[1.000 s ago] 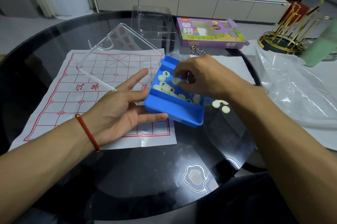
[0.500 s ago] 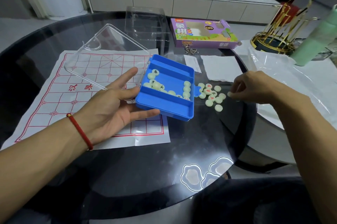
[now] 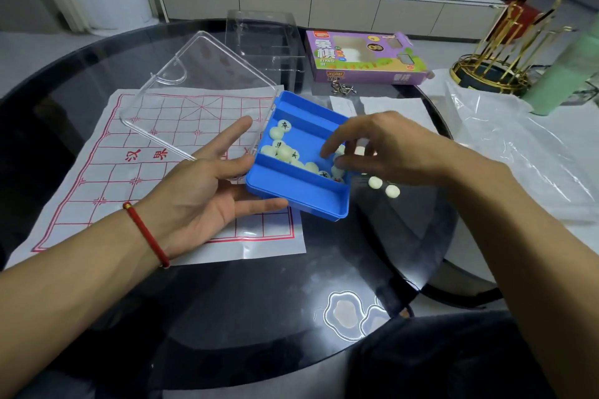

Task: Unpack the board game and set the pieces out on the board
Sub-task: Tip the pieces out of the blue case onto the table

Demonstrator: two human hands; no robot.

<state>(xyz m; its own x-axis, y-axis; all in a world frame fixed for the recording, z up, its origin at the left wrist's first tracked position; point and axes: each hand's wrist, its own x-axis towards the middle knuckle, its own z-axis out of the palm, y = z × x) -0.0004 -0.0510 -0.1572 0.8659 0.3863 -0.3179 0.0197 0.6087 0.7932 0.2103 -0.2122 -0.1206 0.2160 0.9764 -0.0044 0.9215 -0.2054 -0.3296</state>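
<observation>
— What do I have in the left hand [image 3: 207,191]?

— I see it palm up, fingers spread nearly straight, propping the left edge of the blue tray [image 3: 301,194]. The thumb lies under the tray's near wall and the forefinger reaches up along its left side. A red cord bracelet [image 3: 146,233] sits on that wrist. The tray's clear lid [image 3: 197,97] is swung open, standing tilted up and away just beyond the fingertips.

— And the right hand [image 3: 385,152]?

— It hovers over the tray's right end, fingers half bent and reaching down among the pale round pieces [image 3: 285,152] in the middle compartment. Whether it is pinching one I cannot tell; the fingertips blur into the pieces there.

— Where are the pieces, then?

— Most lie in that middle compartment, between my two hands, a few with black characters facing up. Two loose pieces [image 3: 384,187] rest on the glass table [image 3: 227,317] just under the right wrist, outside the tray; another shows pale behind the right fingers.

— The board?

— The paper board [image 3: 107,178], red grid on white, lies flat under and beyond the left hand; the tray's left corner overhangs it. No piece stands on it yet.

— Anything past the right hand?

— The purple game box [image 3: 366,58], well beyond the knuckles, and a clear plastic bag [image 3: 525,152] off to the right of the forearm.
</observation>
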